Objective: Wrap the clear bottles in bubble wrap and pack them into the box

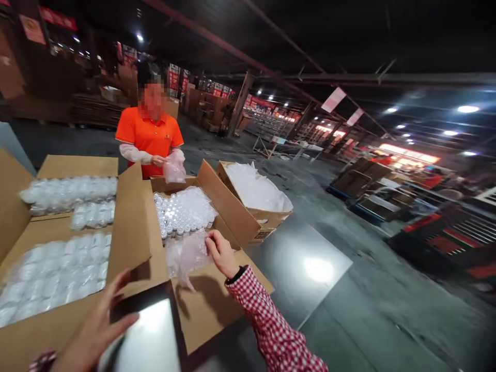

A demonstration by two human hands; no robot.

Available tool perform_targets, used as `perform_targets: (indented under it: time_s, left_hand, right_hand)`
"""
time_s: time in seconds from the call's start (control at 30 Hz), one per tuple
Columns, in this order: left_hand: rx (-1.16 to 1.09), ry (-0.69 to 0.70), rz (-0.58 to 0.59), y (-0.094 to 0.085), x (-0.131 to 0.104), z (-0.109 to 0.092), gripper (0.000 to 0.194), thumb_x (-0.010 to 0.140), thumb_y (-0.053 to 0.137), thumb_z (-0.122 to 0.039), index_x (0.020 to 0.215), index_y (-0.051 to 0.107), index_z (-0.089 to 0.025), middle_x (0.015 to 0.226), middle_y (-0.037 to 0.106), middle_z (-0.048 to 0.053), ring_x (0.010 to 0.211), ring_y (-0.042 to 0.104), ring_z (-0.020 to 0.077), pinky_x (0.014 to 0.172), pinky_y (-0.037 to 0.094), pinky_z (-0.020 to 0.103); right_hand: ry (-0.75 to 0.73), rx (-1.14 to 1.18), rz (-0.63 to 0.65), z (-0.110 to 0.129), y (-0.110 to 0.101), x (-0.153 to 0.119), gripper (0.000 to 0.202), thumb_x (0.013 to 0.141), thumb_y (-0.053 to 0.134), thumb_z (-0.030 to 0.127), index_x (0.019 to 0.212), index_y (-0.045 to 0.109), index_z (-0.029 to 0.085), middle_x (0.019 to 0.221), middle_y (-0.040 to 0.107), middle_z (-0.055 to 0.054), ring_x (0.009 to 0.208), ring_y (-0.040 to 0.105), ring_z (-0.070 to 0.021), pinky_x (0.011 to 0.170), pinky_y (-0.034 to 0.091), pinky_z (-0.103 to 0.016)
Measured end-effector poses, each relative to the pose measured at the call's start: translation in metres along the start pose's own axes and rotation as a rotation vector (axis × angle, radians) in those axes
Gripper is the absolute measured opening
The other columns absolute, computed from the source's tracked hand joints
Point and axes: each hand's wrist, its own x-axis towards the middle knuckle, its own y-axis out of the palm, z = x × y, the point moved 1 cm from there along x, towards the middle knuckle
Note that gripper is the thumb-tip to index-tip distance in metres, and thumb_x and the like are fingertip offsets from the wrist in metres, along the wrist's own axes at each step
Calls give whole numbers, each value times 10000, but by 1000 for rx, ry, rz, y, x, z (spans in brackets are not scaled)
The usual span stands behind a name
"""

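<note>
While a carton (229, 204) holds capped containers (185, 211), the right hand (223, 254) pinches plastic film (194, 252), left hand (95, 325) spread.

Left hand (93, 328): open, positioned at lower left of the head view. Thumb and fingers are spread apart; outline is blurred. Left wrist lies near the bottom edge. Right forearm (271, 323): extends diagonally from the bottom edge, up and leftward. Right hand (222, 253): bare, ahead of the left, fingers bent, thumb and fingertips closed in a pinch.
</note>
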Motion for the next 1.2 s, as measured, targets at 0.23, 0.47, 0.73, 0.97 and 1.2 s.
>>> perform_targets:
  time_s: [0.23, 0.47, 0.73, 0.97, 1.2]
  left_hand:
    - [-209, -41, -106, 130, -2, -59, 793, 739, 623, -457, 1350, 201, -180, 1408, 317, 210, 1199, 497, 298, 990, 437, 467]
    - [-630, -261, -242, 136, -17, -62, 453, 643, 758, -410, 989, 582, -175, 988, 676, 66, 907, 656, 229, 689, 556, 284]
    - [-599, -225, -220, 161, -53, -65, 558, 734, 670, -474, 1209, 511, -228, 1265, 571, 101, 1114, 569, 246, 865, 503, 341]
    - [-314, -218, -564, 174, -66, -57, 427, 692, 669, -517, 905, 578, -159, 723, 600, 0, 665, 568, 167, 566, 463, 247]
    - [-184, -68, -286, 207, -79, -112, 526, 669, 711, -427, 1081, 469, -206, 825, 612, -8, 752, 599, 174, 670, 498, 262]
  right_hand:
    - [105, 333, -147, -12, -7, -30, 162, 857, 470, 360, 831, 522, 209, 711, 495, 17, 677, 453, -153, 645, 351, -272]
    - [286, 679, -122, -59, -29, -54, 247, 720, 616, 375, 880, 548, 200, 709, 544, 21, 682, 505, -156, 659, 404, -275]
    - [367, 891, -6, -86, -34, -75, 347, 635, 709, 389, 874, 569, 179, 827, 618, -19, 766, 551, -179, 738, 420, -297]
    - [406, 1039, 103, -78, -47, -98, 314, 629, 726, 400, 735, 505, 203, 689, 534, 39, 617, 488, -129, 640, 410, -268]
    - [-26, 668, 403, -34, -29, -133, 301, 661, 725, 325, 609, 464, 186, 578, 441, 60, 554, 367, -89, 537, 285, -236]
